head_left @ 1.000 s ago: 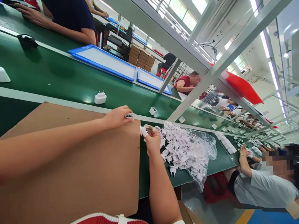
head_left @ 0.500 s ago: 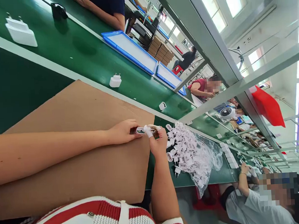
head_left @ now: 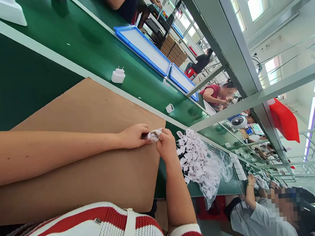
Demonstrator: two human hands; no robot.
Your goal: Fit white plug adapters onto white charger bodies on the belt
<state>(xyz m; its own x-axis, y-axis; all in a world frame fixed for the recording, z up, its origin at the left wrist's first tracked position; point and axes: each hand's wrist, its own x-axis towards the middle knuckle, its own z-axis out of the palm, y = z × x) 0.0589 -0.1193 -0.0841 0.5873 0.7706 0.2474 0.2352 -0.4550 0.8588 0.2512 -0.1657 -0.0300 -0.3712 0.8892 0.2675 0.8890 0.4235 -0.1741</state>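
One small white plastic piece [head_left: 149, 136], its outline blurred, is pinched mid-frame between two grips: the left hand [head_left: 133, 136] from the left, the right hand [head_left: 166, 145] from the right, stained white coverings [head_left: 156, 132] on its fingertips. Smooth, matte brown cardboard [head_left: 96, 171] spreads lower left on a glossy green bench [head_left: 94, 43]. Right of centre, angular white plug parts [head_left: 193, 158] lie heaped with a crinkled clear bag [head_left: 226, 165]. Grey metal beams [head_left: 225, 35] cross the upper right.

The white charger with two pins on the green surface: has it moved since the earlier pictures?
Yes. Judged against the cardboard sheet, the charger has moved left, nearer to the sheet's top corner.
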